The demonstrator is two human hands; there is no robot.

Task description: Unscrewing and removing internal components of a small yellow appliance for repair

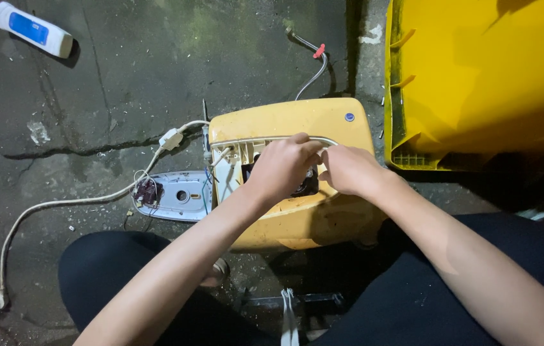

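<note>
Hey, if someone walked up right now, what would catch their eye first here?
Probably the yellow appliance casing opened up at the centre, with the left hand and right hand both reaching into its exposed inside. Next, the big yellow bin at upper right, and the white bottle lying on the dark cracked floor at upper left.

A white plastic squeeze bottle (27,28) with a blue rectangular label (28,28) lies at eleven o'clock, apparently capped
</note>
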